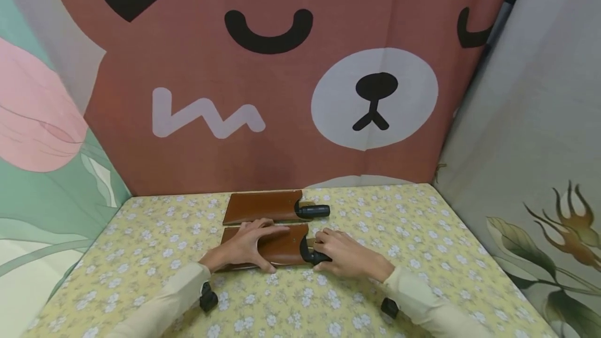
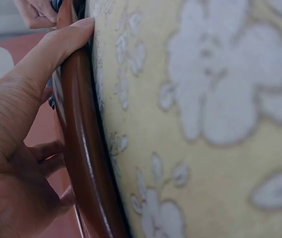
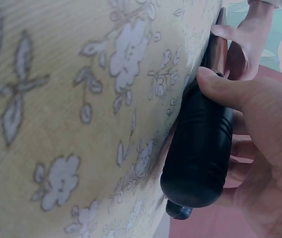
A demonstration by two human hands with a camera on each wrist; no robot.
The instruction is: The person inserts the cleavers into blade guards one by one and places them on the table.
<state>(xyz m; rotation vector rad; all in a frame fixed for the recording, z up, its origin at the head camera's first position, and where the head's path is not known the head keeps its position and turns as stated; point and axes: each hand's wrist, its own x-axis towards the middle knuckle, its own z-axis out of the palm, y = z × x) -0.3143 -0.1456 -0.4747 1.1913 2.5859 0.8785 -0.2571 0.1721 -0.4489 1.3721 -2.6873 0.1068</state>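
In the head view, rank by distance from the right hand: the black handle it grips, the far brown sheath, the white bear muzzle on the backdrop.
1. Black handle, gripped in the right hand.
2. Far brown sheath, behind and leftward.
3. White bear muzzle, up on the backdrop.

The near sheath point(image 1: 281, 246) looks like smooth, glossy brown leather; its knife handle point(image 3: 200, 153) is matt black ribbed plastic. The surface point(image 1: 413, 233) wears a soft, matt floral cloth of woven texture.
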